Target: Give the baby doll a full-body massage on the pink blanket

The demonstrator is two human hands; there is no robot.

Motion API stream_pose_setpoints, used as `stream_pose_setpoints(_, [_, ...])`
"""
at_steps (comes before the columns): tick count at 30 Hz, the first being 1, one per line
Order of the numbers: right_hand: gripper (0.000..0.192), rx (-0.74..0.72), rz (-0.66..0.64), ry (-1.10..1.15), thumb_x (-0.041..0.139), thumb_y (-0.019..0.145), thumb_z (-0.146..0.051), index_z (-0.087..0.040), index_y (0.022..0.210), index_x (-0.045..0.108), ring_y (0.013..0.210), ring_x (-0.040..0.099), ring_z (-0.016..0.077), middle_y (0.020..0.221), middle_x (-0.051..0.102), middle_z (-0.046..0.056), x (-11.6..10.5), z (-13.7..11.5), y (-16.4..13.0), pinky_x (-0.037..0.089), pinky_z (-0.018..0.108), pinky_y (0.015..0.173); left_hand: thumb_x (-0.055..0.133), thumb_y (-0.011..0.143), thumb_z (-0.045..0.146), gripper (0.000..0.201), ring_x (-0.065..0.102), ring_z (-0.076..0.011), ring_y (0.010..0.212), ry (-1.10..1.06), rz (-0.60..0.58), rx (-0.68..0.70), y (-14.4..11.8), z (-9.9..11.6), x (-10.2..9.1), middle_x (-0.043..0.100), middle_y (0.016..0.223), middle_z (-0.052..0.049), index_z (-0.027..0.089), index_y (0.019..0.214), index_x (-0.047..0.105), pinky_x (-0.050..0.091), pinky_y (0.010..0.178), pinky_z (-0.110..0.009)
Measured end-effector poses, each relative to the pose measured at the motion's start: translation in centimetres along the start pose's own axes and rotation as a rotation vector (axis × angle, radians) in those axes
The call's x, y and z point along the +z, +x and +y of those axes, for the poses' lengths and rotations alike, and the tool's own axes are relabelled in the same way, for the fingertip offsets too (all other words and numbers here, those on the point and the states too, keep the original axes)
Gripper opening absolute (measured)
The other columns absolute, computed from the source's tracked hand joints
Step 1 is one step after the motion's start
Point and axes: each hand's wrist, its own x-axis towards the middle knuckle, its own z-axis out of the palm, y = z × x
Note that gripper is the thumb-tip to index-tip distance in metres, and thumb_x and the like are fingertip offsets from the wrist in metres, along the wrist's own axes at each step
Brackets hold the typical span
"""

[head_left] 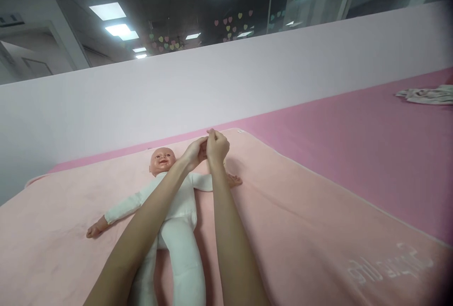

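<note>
White-suited doll (177, 211); pale pink blanket (300, 230); deeper pink sheet (371, 141); white wall (212, 89).

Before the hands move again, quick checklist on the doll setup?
1. Baby doll in white cloth suit lying flat on its back: ok.
2. Pale pink plush blanket spread under the doll: ok.
3. Left hand and right hand free of the doll: ok, they meet above and beyond its shoulder.
4. Something held between the hands: cannot tell, fingers are bunched together.
5. Doll's arms spread out, not trapped under the body: ok.
6. Crumpled patterned cloth away from the work area: ok, it lies far off on the darker pink sheet.
</note>
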Motion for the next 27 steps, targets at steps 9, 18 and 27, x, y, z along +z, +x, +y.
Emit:
stream_pose_setpoints(9, [0.04, -0.059, 0.008, -0.116, 0.034, 0.089, -0.04, -0.024, 0.091, 0.071, 0.091, 0.058, 0.0195, 0.096, 0.069, 0.002, 0.6, 0.7, -1.0, 0.037, 0.034, 0.09, 0.062, 0.075, 0.032, 0.021, 0.048, -0.0096, 0.057, 0.044, 0.053, 0.229, -0.3, -2.1, -0.6, 0.055, 0.059, 0.0, 0.012, 0.069, 0.063, 0.037, 0.058, -0.021])
stream_pose_setpoints(18, [0.048, -0.097, -0.028, -0.113, 0.03, 0.09, -0.048, -0.023, 0.096, 0.071, 0.091, 0.058, 0.0219, 0.095, 0.068, 0.006, 0.4, 1.9, -0.6, 0.037, 0.037, 0.089, 0.05, 0.085, 0.03, 0.029, 0.063, -0.0195, 0.086, 0.624, 0.036, 0.403, -5.9, -5.4, -3.6, 0.07, 0.088, -0.006, 0.017, 0.104, 0.069, 0.045, 0.083, -0.032])
stream_pose_setpoints(27, [0.035, -0.003, -0.069, -0.106, 0.044, 0.085, -0.036, -0.019, 0.101, 0.07, 0.102, 0.057, 0.0239, 0.105, 0.066, 0.01, -1.1, -0.7, -0.6, 0.039, 0.043, 0.096, 0.042, 0.093, 0.028, 0.033, 0.057, -0.0236, 0.114, 1.351, -0.099, 0.495, -15.8, -5.5, -7.5, 0.067, 0.117, -0.007, 0.024, 0.109, 0.07, 0.03, 0.106, -0.042])
